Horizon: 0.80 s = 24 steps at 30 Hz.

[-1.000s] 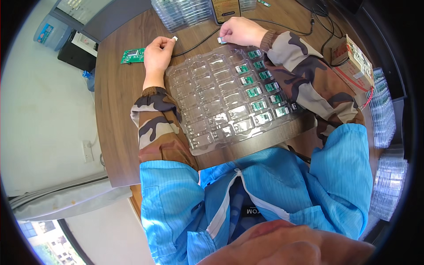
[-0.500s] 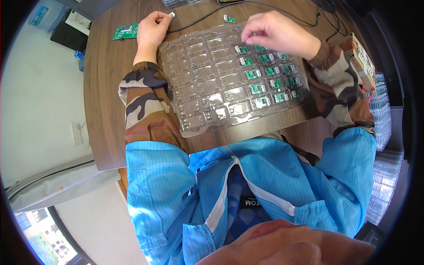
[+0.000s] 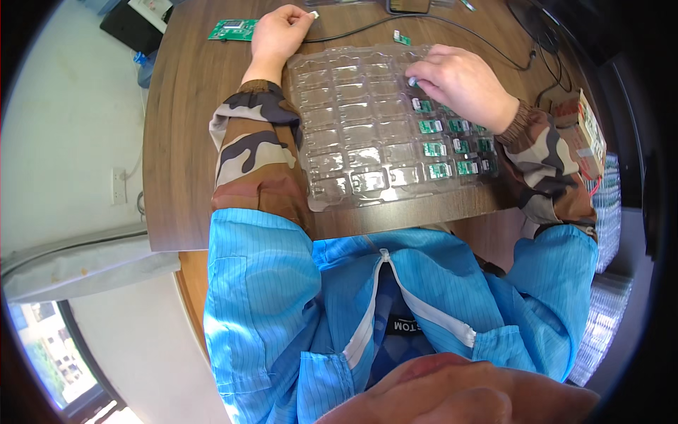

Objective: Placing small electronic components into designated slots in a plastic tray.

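Small green circuit boards (image 3: 432, 149) are being seated in the clear plastic blister tray (image 3: 353, 134) on the brown wooden table (image 3: 183, 141). Another one is now being pinched into a pocket by the right hand (image 3: 459, 81), brought back from beyond the tray's far edge, while a small white part is being held by the curled left hand (image 3: 279, 32).

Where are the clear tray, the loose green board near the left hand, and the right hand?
Tray (image 3: 353, 152), head view, on an empty pocket near its middle.
Green board (image 3: 233, 30), head view, on the board's centre.
Right hand (image 3: 462, 81), head view, on the back of the hand.
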Motion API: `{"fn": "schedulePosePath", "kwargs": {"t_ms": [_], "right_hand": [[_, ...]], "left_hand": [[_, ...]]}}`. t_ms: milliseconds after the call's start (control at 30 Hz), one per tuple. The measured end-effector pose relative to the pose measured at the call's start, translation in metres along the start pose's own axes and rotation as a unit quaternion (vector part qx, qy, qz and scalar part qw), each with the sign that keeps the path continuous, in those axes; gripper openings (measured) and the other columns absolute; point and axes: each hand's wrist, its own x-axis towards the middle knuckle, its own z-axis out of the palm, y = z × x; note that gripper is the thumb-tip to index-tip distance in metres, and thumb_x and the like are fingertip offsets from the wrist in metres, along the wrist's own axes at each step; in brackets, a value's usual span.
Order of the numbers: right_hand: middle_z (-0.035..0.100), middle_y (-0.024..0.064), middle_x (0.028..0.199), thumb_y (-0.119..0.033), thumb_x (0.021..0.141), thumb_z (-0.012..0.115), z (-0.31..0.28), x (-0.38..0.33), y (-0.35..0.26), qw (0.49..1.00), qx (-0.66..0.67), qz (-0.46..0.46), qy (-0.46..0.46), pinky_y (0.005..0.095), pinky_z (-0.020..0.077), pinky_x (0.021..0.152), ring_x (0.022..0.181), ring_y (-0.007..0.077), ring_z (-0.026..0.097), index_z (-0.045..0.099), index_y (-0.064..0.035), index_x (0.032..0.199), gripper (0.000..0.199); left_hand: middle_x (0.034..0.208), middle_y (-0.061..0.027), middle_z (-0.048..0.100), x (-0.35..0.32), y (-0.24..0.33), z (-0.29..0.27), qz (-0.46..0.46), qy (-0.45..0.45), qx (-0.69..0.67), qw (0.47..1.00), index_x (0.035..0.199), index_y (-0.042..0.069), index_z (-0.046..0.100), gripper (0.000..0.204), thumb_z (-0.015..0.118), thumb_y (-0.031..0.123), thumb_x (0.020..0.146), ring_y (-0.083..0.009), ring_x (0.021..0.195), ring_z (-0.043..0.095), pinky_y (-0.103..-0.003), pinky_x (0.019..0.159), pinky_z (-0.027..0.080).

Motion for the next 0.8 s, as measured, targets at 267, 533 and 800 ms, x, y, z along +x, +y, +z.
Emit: {"fn": "schedulePosePath", "kwargs": {"t_ms": [267, 533, 800], "right_hand": [[0.049, -0.0007, 0.087, -0.008, 0.085, 0.047, 0.002, 0.069, 0.025, 0.783, 0.568, 0.230, -0.111, 0.0219, 0.0463, 0.073, 0.080, 0.0075, 0.053, 0.050, -0.0063, 0.094, 0.010], [0.053, 0.0012, 0.082, -0.010, 0.080, 0.055, 0.051, 0.127, 0.044, 0.819, 0.513, 0.253, -0.046, 0.0213, 0.0485, 0.069, 0.078, 0.0095, 0.055, 0.050, -0.0027, 0.092, 0.014], [0.062, 0.0107, 0.079, -0.010, 0.083, 0.043, 0.062, 0.144, 0.047, 0.859, 0.410, 0.306, 0.032, 0.0247, 0.0515, 0.057, 0.065, 0.0151, 0.061, 0.054, 0.0033, 0.092, 0.019]], "left_hand": [[0.066, -0.0024, 0.061, 0.001, 0.005, 0.002, -0.007, 0.006, 0.000, 1.000, 0.075, 0.012, 0.064, 0.025, 0.061, 0.036, 0.069, -0.0204, 0.063, 0.058, -0.030, 0.058, 0.045], [0.064, -0.0021, 0.060, -0.002, 0.015, 0.003, -0.042, 0.008, -0.023, 0.999, 0.077, 0.007, 0.063, 0.024, 0.063, 0.030, 0.070, -0.0117, 0.057, 0.054, -0.025, 0.056, 0.042], [0.064, -0.0020, 0.060, -0.001, 0.015, 0.003, -0.056, 0.009, -0.047, 0.997, 0.078, 0.008, 0.062, 0.023, 0.062, 0.030, 0.071, -0.0122, 0.058, 0.053, -0.025, 0.056, 0.042]]}}
